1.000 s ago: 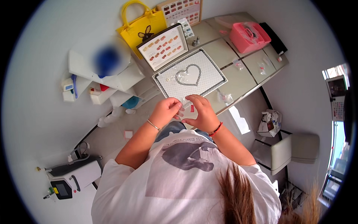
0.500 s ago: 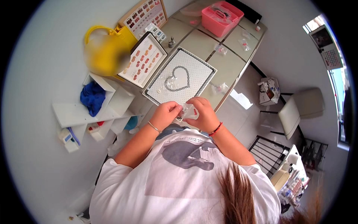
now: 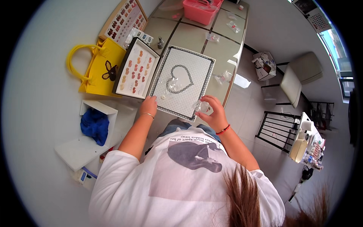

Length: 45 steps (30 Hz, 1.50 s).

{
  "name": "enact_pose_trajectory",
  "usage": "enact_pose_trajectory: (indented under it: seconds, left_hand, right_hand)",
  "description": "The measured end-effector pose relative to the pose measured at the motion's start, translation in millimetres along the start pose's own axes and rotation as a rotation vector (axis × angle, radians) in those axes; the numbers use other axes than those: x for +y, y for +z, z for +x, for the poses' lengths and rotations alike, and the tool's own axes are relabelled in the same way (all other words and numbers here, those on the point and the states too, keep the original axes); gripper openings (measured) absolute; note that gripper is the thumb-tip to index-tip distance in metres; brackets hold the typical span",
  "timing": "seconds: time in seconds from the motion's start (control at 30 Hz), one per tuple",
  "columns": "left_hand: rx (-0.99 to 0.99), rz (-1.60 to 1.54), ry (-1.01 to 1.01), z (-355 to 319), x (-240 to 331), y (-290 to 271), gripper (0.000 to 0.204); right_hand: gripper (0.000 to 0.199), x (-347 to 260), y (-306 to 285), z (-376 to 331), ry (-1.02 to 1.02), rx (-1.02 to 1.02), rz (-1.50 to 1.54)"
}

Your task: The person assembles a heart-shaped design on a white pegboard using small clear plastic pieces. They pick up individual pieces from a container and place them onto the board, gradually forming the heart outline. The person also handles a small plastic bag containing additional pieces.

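Yellow bag (image 3: 95,75) at left, blue cloth (image 3: 94,126) on white shelf (image 3: 72,152) below it — pink basket (image 3: 196,15) top centre, chair (image 3: 290,85) right, calendar (image 3: 318,21) upper right.

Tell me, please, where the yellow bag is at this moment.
In the head view, the yellow bag is at the person's left, beyond the left hand, beside the dark-edged sample case and above the blue cloth in the picture.

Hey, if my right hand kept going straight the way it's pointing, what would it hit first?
Most likely the white heart-patterned mat, near its right border; how high your right hand, with its small clear plastic bag, is above it is unclear.
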<state>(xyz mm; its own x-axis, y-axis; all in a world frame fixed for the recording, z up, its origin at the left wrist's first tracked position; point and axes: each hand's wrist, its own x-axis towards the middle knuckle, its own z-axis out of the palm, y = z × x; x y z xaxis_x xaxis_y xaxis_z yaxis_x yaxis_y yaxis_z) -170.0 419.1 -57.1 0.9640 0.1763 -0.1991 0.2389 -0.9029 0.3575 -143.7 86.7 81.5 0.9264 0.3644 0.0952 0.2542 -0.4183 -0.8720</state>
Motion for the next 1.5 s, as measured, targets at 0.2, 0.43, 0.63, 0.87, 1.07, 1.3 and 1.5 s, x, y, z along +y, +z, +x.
enact_pose_trajectory:
  seconds: [0.2,0.43,0.63,0.87,1.07,1.3,1.5]
  left_hand:
    - [-0.091,0.079,0.026,21.1,-8.3,6.1,0.012]
    - [-0.082,-0.419,0.103,30.3,23.7,-16.6,0.012]
    - [-0.350,-1.063,0.226,1.6,115.1,-78.9,0.012]
    - [-0.290,-0.727,0.529,3.2,148.7,-101.5,0.011]
    - [-0.173,-0.776,0.371,26.1,123.6,-82.3,0.015]
    - [-0.157,-0.193,0.341,46.5,35.7,1.7,0.015]
    - [-0.203,-0.037,0.408,40.6,46.4,24.3,0.012]
  right_hand:
    - [0.056,3.1,10.9,-5.0,0.075,0.039,0.046]
    - [0.056,5.5,17.5,-6.6,0.072,0.087,0.012]
    - [0.057,-1.4,18.4,-2.2,0.088,0.082,0.037]
    - [0.060,1.7,17.8,5.7,0.047,0.075,0.014]
    - [0.060,3.4,10.3,6.0,0.129,0.091,0.065]
    - [0.060,5.8,3.7,3.9,0.213,0.073,0.102]
    - [0.060,10.5,1.8,0.5,0.237,0.060,0.108]
